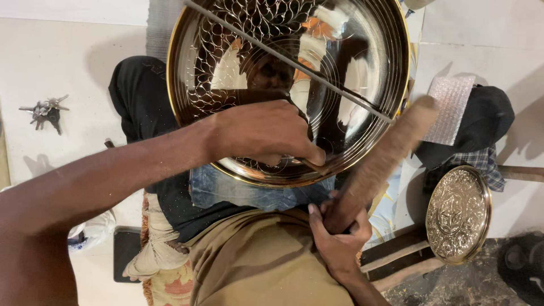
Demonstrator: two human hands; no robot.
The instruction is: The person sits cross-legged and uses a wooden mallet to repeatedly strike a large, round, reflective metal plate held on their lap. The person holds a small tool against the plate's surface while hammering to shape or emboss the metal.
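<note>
Brass tray, stiff and slippery, best held at its rim; left hand pinches a punch, right hand grips a wooden mallet.

Single head-worn view, looks steeply down over person's own lap and forearms. Very near: large brass plate fills upper centre of picture, both hands close below lens. Floor at edges. No second view.
</note>
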